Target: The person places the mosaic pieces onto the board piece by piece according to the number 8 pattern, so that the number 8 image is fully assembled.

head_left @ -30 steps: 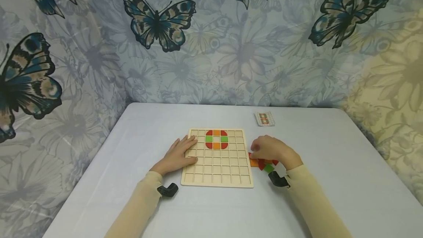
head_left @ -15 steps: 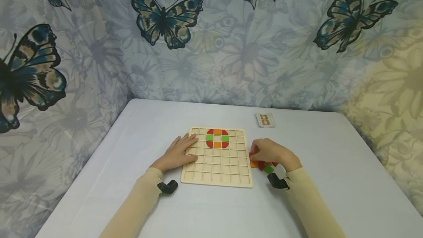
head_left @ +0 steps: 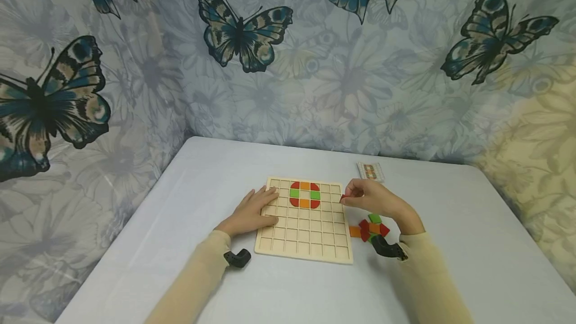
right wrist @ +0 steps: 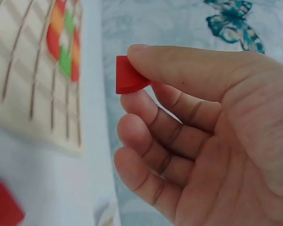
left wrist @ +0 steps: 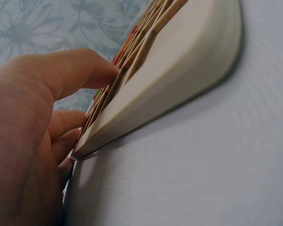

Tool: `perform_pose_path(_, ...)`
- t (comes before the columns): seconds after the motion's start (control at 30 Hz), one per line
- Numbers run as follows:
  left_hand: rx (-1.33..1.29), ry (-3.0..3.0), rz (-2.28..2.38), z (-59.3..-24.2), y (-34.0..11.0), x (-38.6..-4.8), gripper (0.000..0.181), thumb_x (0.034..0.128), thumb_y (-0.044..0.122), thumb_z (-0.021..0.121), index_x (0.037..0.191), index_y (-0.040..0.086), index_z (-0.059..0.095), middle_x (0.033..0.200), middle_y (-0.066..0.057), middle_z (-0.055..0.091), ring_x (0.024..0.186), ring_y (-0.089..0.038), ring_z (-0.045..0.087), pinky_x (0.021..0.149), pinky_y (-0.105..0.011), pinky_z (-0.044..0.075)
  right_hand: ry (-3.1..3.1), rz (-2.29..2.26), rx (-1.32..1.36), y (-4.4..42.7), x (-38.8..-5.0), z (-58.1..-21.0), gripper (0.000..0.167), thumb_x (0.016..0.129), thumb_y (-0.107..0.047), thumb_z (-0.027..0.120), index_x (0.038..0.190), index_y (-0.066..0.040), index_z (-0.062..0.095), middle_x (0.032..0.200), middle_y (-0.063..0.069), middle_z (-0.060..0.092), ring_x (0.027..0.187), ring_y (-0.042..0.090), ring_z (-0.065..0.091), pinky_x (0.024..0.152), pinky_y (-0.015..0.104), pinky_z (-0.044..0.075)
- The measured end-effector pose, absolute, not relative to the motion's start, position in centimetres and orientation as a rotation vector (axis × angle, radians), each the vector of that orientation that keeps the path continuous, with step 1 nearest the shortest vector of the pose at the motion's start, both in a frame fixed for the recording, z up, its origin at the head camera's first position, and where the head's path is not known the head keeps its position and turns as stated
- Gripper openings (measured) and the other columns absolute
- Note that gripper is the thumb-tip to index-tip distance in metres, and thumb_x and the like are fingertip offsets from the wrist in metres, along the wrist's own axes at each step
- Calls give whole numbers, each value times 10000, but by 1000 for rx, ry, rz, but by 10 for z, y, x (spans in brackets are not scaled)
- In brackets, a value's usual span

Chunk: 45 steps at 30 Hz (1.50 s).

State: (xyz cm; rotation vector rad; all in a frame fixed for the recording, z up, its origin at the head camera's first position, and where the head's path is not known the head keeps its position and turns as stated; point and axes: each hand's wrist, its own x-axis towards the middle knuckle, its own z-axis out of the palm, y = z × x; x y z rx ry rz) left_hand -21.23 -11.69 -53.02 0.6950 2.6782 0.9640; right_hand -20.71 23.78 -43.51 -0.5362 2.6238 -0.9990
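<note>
A wooden grid board (head_left: 303, 236) lies on the table, with a ring of red, orange and green pieces (head_left: 305, 203) in its upper cells. My left hand (head_left: 252, 213) rests on the board's left edge, fingers spread, the thumb on the rim in the left wrist view. Thumb and fingers of my right hand (head_left: 375, 199) pinch a red quarter-round piece (right wrist: 129, 76), held up by the board's right edge. Below that hand, loose red, orange and green pieces (head_left: 374, 228) lie in a small pile to the right of the board.
A small stack of patterned cards (head_left: 371, 171) lies behind my right hand. White cloth covers the table (head_left: 216, 174). Walls with butterfly and flower prints stand behind and to the left.
My right hand has lifted from the pile and moved up beside the board with a red piece pinched. More of the pile shows. My left hand stays on the board; the head view has shifted slightly.
</note>
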Motion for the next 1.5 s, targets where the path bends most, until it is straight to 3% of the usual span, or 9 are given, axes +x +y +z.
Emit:
perform_pose_path(0.27, 686, 2688, 969, -530, -117, -209, 750, 916, 425, 642, 1575, 171, 387, 1692, 13, 253, 1607, -213, 89, 1322, -468, -18, 2608, -1072, -607, 207, -214, -424, 112, 978, -208, 656, 969, -100, 684, 916, 40, 709, 876, 272, 632, 724, 311, 503)
perform_pose_path(0.6, 707, 2693, 977, -533, -115, -212, 750, 913, 446, 639, 1569, 173, 398, 1688, 8, 266, 1606, -231, 105, 1321, -490, 2, 2585, -1107, -649, 201, -218, -433, 122, 985, -187, 650, 984, -72, 690, 915, 60, 705, 824, 195, 587, 729, 283, 518)
perform_pose_path(1.0, 700, 2687, 955, -529, -116, -211, 748, 925, 429, 633, 1580, 174, 376, 1698, 18, 234, 1608, -212, 73, 1322, -468, -25, 2561, -1126, -601, 198, -219, -439, 155, 994, -210, 627, 988, -67, 686, 939, 63, 728, 901, 285, 649, 777, 306, 523)
perform_pose_path(1.3, 692, 2699, 931, -529, -116, -215, 759, 917, 435, 629, 1584, 185, 368, 1699, 33, 228, 1608, -192, 71, 1322, -442, -29, 2539, -1088, -590, 194, -223, -444, 148, 987, -200, 628, 961, -71, 695, 926, 70, 723, 846, 210, 592, 752, 304, 497)
perform_pose_path(1.5, 705, 2693, 963, -529, -115, -212, 747, 914, 405, 642, 1570, 148, 393, 1691, -12, 264, 1606, -243, 101, 1321, -486, -5, 2538, -1044, -547, 190, -223, -452, 161, 986, -206, 629, 945, -73, 709, 904, 63, 716, 800, 154, 564, 720, 286, 489)
